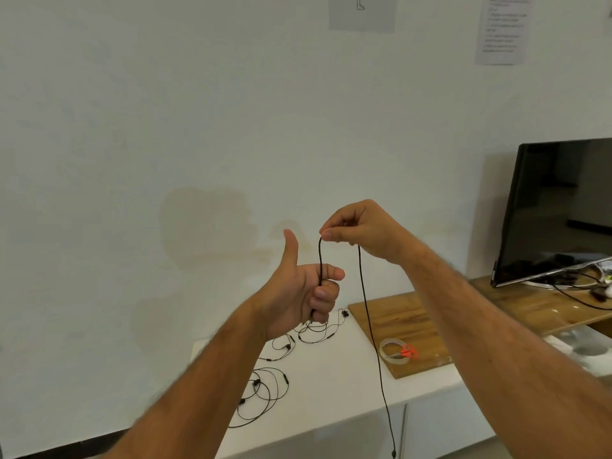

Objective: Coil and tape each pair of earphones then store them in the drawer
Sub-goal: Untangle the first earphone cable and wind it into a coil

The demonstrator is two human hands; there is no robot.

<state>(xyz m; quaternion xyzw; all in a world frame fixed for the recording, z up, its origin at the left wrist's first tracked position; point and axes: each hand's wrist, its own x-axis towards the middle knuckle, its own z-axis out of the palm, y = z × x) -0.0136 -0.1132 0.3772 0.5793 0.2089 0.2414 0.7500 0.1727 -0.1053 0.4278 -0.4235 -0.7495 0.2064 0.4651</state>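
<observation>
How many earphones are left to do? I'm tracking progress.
3, though tangles may hide more: one cable held between both hands, one loose pair on the white top behind the left hand, one pair nearer its front edge.

1. Held earphone cable [364, 293], frame centre: black, matt, looked braided.
2. Cabinet top [331, 376], lower centre: white, smooth.
3. Board [397, 319], right of centre: brown wood, visible grain.
4. Monitor screen [563, 207], right edge: black, glossy, reflective.
5. Tape roll [394, 351]: translucent plastic.
</observation>
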